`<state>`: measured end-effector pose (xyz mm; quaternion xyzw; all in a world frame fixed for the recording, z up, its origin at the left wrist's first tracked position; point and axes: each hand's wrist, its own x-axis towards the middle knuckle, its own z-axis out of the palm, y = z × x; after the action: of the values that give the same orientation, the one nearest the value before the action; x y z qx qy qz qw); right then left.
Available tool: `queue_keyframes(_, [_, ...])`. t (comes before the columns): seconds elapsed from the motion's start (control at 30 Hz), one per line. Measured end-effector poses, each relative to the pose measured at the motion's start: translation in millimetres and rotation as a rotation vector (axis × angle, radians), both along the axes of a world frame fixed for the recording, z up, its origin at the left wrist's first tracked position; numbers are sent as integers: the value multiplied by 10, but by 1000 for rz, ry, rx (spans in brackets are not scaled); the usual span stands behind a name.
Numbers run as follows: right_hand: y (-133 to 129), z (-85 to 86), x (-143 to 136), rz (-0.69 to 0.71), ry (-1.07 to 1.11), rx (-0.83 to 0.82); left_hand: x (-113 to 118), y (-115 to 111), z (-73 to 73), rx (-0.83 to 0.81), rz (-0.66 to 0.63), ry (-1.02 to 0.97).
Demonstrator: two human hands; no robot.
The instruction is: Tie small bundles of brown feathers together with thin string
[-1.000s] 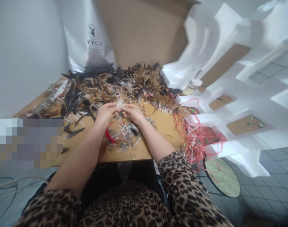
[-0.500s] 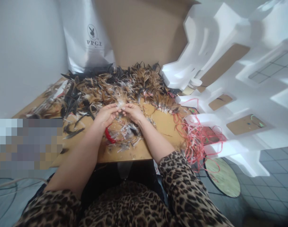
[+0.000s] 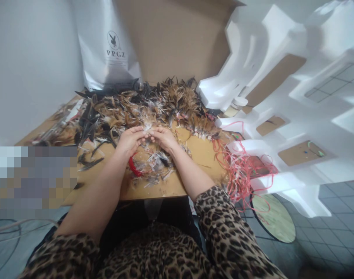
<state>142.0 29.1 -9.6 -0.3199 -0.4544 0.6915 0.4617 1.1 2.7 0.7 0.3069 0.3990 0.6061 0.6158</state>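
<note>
Currently, I have both hands meeting near the centre of the frame, over the table [image 3: 206, 157], with a small pale-based feather tuft [image 3: 147, 124] between them. The left hand [image 3: 129, 142] has its thumb and forefinger pressed together at the base of the tuft, and the right hand [image 3: 164, 139] pinches close beside it, the fingertips of the two almost touching; I cannot tell exactly how the other fingers curl underneath. Just beyond, a wide feather pile [image 3: 113, 112] spreads from the left of the frame to the centre, brown in front and black towards the back. As far as I can judge, the work is partway along: at the pile's right end, a row of bunches [image 3: 204, 126] looks gathered, with pale ends lined up, while plenty of feathers to the left lie loose and mixed, and the piece in my fingers is not set down. Nearer me, below the hands, I have fluffy scraps [image 3: 155, 164] with a red strip [image 3: 134, 166] at their left edge. Right of centre, tangled pink strings [image 3: 241, 174] hang over the table edge, against white foam [image 3: 261, 147] that fills the right side. A white bag [image 3: 95, 58] stands at upper left, behind the pile.
</note>
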Motion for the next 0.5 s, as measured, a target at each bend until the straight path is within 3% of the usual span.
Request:
queue_keyframes(0.27, [37,-63,0,-64,-125,124,41,-14,-12,16,48,53])
queue_keyframes(0.5, [8,-5,9,-96,-194,151,66,-18,-11,7,78,55])
